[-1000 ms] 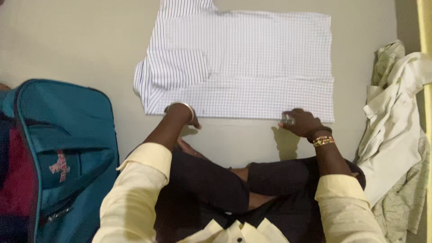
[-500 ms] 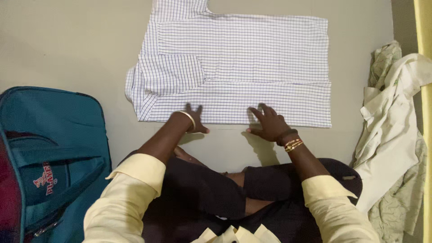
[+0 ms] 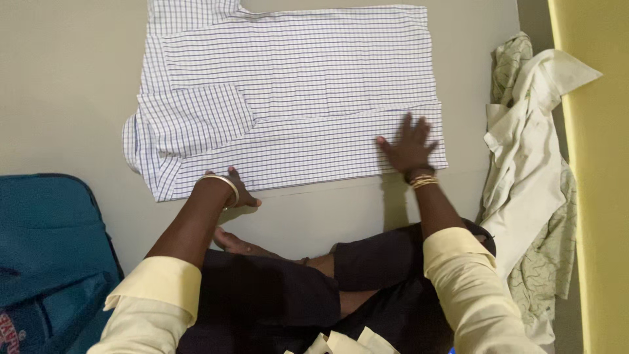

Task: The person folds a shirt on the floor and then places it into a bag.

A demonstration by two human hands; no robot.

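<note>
I'm sitting cross-legged on the floor (image 3: 65, 98) with the checked shirt (image 3: 295, 85) spread flat in front of my knees, its long near edge running just ahead of me and its far edge at the top of my view. My right hand (image 3: 409, 147) lies open on it, fingers fanned and palm pressed to the cloth near the shirt's near right corner. My left hand (image 3: 234, 190) rests at the near edge toward the left; the wrist and its bangle hide most of it, so I cannot tell whether the fingers are pinching the hem or just lying on it.

The shirt looks like thin woven cotton: light, limp, with no stiffness of its own, so I judge it will sag and lose its lines if lifted by one point. The folded sleeve (image 3: 196, 118) lies across the left part and could slip. Taking hold along the near edge with both hands well apart seems the safest grip.

A teal bag (image 3: 46, 249) sits at my left, and a heap of pale clothes (image 3: 531, 170) lies at my right beside the yellow wall (image 3: 599, 164).
</note>
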